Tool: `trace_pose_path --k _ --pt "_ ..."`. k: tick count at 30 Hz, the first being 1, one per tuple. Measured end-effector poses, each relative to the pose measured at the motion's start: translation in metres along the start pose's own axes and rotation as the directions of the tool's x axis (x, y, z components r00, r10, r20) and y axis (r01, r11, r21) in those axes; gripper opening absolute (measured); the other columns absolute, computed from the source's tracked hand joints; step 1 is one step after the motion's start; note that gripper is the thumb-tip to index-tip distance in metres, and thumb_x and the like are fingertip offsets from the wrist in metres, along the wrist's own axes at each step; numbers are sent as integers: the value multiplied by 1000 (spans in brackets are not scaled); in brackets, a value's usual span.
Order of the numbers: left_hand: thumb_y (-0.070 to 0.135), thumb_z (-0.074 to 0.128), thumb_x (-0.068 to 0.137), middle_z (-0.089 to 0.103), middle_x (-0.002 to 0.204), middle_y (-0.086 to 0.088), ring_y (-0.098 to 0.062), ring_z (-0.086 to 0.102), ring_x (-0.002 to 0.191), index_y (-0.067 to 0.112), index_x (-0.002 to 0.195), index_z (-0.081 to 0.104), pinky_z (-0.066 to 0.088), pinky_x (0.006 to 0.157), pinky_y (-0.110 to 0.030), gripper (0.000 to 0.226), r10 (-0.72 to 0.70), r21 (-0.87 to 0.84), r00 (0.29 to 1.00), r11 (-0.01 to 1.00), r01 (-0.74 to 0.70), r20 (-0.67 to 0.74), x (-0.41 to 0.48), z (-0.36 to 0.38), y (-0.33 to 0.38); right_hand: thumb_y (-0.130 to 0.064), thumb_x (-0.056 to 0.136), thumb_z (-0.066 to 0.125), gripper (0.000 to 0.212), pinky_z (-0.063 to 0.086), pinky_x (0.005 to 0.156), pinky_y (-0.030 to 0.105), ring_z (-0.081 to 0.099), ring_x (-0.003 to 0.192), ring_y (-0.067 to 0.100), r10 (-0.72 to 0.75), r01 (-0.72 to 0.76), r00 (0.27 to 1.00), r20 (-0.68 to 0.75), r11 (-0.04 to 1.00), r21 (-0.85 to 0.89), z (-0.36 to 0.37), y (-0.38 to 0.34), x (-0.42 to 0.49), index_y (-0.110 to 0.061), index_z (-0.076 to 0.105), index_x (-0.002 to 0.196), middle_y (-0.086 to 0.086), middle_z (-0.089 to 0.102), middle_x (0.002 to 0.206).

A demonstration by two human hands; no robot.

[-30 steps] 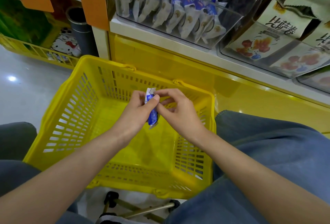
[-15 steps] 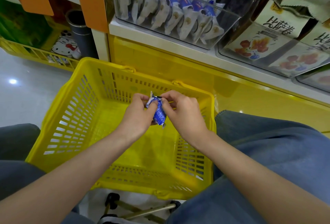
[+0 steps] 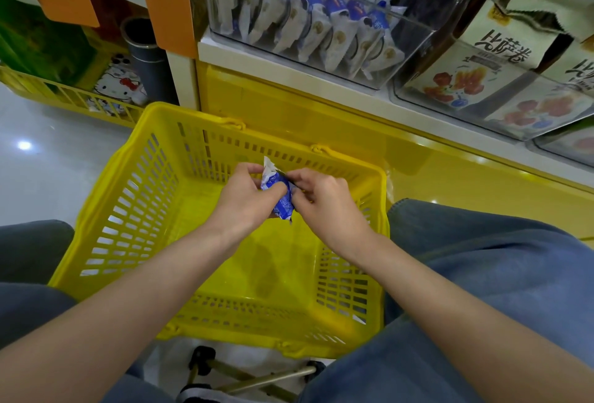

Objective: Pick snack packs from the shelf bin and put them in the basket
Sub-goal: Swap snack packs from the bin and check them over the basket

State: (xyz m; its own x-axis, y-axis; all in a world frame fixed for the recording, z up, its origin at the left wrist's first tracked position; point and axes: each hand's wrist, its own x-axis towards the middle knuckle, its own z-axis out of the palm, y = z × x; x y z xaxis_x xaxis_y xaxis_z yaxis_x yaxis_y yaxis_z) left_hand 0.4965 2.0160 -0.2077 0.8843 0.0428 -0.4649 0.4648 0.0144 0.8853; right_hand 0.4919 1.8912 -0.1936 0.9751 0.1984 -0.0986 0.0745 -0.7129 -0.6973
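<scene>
A small blue and white snack pack (image 3: 279,195) is held over the yellow basket (image 3: 106,209), near its far wall. My left hand (image 3: 246,200) grips the pack from the left and my right hand (image 3: 324,201) pinches it from the right. The pack looks crumpled and tilted between the fingers. The basket's floor below shows nothing on it. Above, a clear shelf bin (image 3: 411,48) holds several more blue and white snack packs (image 3: 321,16) standing in rows.
A second clear bin (image 3: 488,113) at the right holds larger white packets with red print. The yellow shelf base (image 3: 321,113) stands behind the basket. My knees in blue jeans flank it. A low yellow rack (image 3: 70,97) and a grey tube (image 3: 149,58) stand at the left.
The pack has turned from upright to tilted and crumpled between both hands. My hands stay over the basket's far side, and the view has shifted slightly.
</scene>
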Motion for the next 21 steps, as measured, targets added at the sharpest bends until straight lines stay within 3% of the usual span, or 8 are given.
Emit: trace_pose_path --k 2,6,10,13,21 --pt "6 61 83 57 82 1 -8 61 66 14 109 43 51 45 -14 32 -16 -2 1000 1000 16 0 2 0 0 -4 88 51 28 51 87 39 65 100 19 3 -3 1000 -7 1000 3 1 0 0 -10 64 111 6 70 106" --pt "5 60 84 62 92 -9 -11 62 69 10 111 44 53 48 -16 32 -56 -110 998 993 52 -31 4 -2 1 -4 90 52 28 48 85 16 62 99 9 -9 10 1000 -21 998 58 1 0 0 -7 61 116 3 68 112" --pt "6 59 86 63 100 -17 -16 63 70 -1 123 44 56 52 -22 41 -136 -237 991 963 130 -9 4 -5 6 -4 91 47 30 50 83 31 65 95 18 -8 8 1000 6 999 47 4 -1 -3 -10 59 117 3 69 109" --pt "11 58 89 64 91 -11 -16 64 67 0 122 47 56 52 -22 37 -144 -253 986 954 160 79 1 -5 8 -3 91 43 29 48 74 38 65 82 25 17 -17 1000 0 1000 17 2 2 -2 -11 60 113 8 71 97" --pt "2 52 89 59 84 -2 -10 62 72 13 114 48 53 52 -18 28 -45 -27 986 998 50 161 -5 -1 9 -21 95 49 18 49 71 44 64 73 21 8 -9 999 -37 999 -40 -4 3 0 -14 63 103 4 70 87"
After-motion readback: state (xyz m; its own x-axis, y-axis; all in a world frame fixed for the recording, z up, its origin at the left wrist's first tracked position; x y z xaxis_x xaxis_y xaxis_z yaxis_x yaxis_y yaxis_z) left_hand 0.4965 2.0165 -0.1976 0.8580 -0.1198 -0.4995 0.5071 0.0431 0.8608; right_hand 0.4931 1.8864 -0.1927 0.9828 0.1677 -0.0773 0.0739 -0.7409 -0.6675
